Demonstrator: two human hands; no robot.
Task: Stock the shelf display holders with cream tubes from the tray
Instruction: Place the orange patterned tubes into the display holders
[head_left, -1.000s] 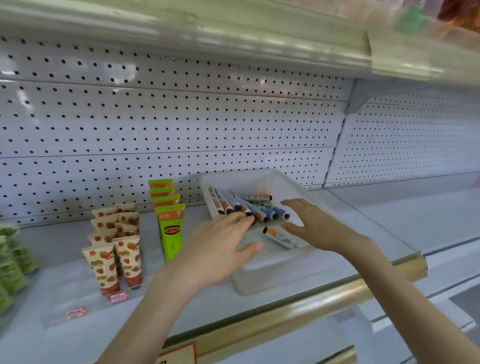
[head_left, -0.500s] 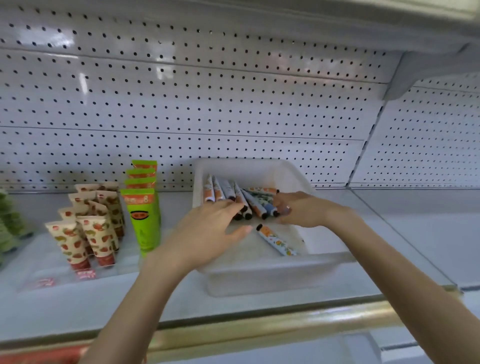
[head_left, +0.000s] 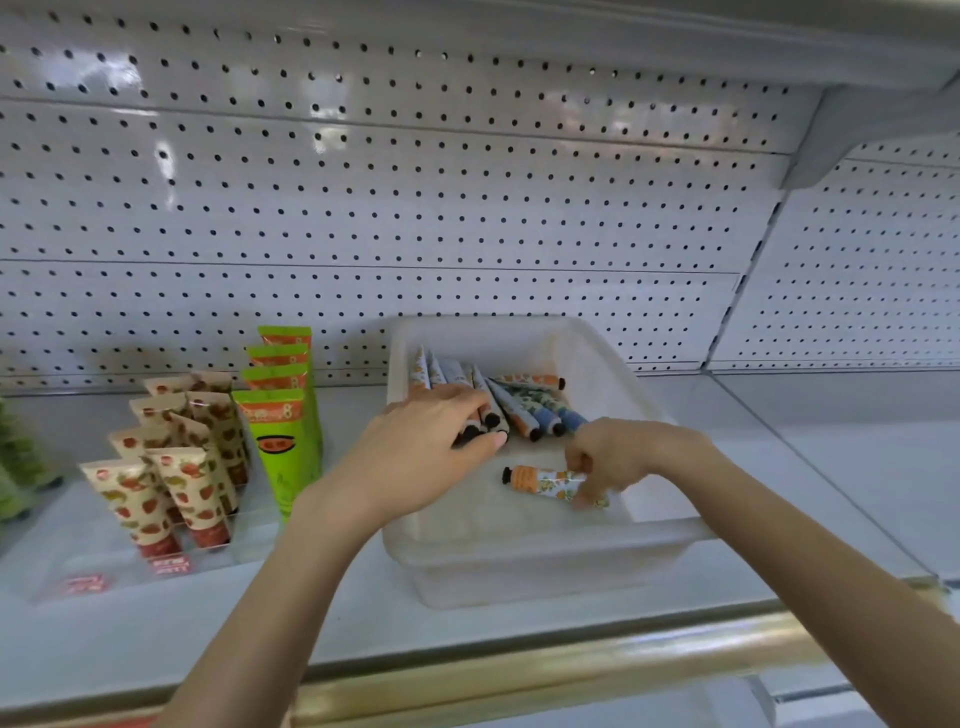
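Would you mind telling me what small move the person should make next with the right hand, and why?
Probably lift the lone orange tube clear of the tray. The fingers of the right hand pinch its tail end where it lies apart near the front wall, while the left hand grips the clustered tubes farther back, so neither seems to block the other.

Colours and prints
A milky white plastic tray (head_left: 519, 566) holds orange-and-blue floral cream tubes (head_left: 519, 413) (black caps); at nine o'clock, lime-green orange-topped tubes (head_left: 283, 447), beige strawberry-print tubes (head_left: 192, 488).
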